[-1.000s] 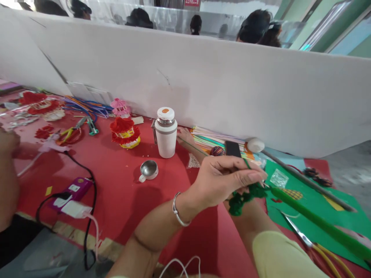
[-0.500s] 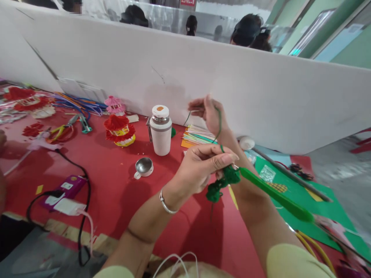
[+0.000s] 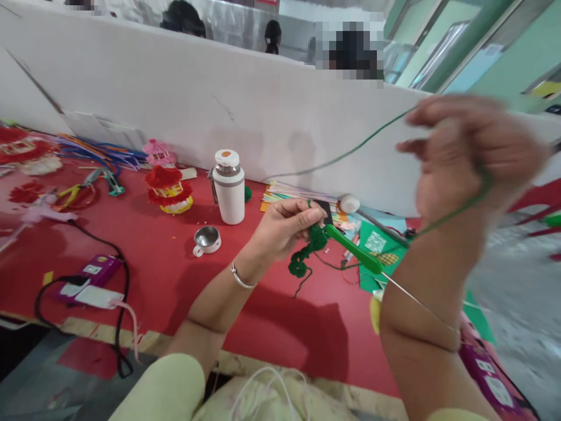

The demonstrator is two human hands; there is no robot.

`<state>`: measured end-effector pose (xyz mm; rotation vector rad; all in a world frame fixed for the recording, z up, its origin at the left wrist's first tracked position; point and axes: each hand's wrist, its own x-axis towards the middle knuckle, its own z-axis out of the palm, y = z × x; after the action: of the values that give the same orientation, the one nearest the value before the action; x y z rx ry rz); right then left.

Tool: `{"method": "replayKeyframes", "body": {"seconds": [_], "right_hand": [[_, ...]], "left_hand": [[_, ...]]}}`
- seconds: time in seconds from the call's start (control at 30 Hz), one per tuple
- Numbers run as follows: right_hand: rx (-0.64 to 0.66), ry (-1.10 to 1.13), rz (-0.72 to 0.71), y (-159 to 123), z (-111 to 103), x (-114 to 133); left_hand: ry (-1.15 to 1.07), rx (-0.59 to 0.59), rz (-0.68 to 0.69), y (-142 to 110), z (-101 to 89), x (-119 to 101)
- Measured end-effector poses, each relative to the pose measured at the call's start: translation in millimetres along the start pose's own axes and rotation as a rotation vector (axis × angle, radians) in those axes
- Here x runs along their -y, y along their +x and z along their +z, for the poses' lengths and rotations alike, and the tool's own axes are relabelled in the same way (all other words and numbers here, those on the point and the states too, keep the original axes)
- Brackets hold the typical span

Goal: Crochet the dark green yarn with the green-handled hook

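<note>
My left hand (image 3: 284, 225) is closed in a pinch on a small green crochet piece (image 3: 307, 251), which dangles below my fingers over the red table (image 3: 175, 275). A green-handled needle (image 3: 353, 248) sticks out of the piece to the right, and its thin metal shaft runs on past my right forearm. My right hand (image 3: 464, 152) is raised high at the right, blurred, with its fingers curled round a strand of green yarn (image 3: 346, 155). The strand stretches left toward the white partition and also loops down across my wrist.
A white flask (image 3: 228, 187), a small metal cup (image 3: 207, 238) and a red-and-yellow paper ornament (image 3: 168, 188) stand left of my hands. A purple power strip (image 3: 90, 272) with cables lies near the front edge. Coloured paper strips (image 3: 289, 196) and a green sheet (image 3: 381, 245) lie behind. People sit beyond the white partition (image 3: 175, 99).
My right hand has swung from behind my left hand up and far to the right, drawing the green yarn out long. My left hand keeps its pinch on the crochet piece.
</note>
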<state>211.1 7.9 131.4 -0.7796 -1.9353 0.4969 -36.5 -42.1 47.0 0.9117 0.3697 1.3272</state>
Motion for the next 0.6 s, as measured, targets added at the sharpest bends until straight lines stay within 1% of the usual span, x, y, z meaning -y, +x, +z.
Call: {"method": "replayKeyframes", "body": {"seconds": [0.1,0.13,0.17,0.2,0.23,0.27,0.3,0.4,0.47,0.5,0.6], "right_hand": [[0.000,-0.062,-0.027,-16.0,7.3,-6.9],[0.017,-0.074,-0.037,-19.7,11.0,-10.8],[0.062,-0.072,-0.040,-22.8,15.7,-15.4],[0.187,-0.037,-0.005,-24.9,21.9,-20.5],[0.335,-0.005,0.062,-25.6,30.2,-26.1],[0.457,0.027,0.119,-24.7,40.7,-31.7],[0.507,0.042,0.157,-22.3,53.4,-37.3],[0.558,0.084,0.250,-10.6,97.6,-50.9],[0.492,0.108,0.284,-6.3,121.0,-56.9],[0.484,0.108,0.297,-6.4,128.7,-59.2],[0.435,0.099,0.336,-9.6,142.6,-64.4]], "left_hand": [[0.043,0.035,-0.077,-3.2,7.8,7.0],[0.061,0.054,-0.092,-3.8,9.5,8.9],[0.074,0.072,-0.103,-4.2,10.5,10.2],[0.081,0.092,-0.110,-4.1,11.0,11.1],[0.079,0.106,-0.115,-3.8,11.0,11.4],[0.072,0.112,-0.121,-3.1,10.7,11.6],[0.061,0.109,-0.126,-2.4,10.3,11.6],[0.039,0.090,-0.155,0.4,8.5,11.8],[0.038,0.074,-0.174,2.4,6.9,11.9],[0.038,0.060,-0.176,3.6,5.9,11.6],[0.020,-0.006,-0.150,7.2,2.4,8.6]]}}
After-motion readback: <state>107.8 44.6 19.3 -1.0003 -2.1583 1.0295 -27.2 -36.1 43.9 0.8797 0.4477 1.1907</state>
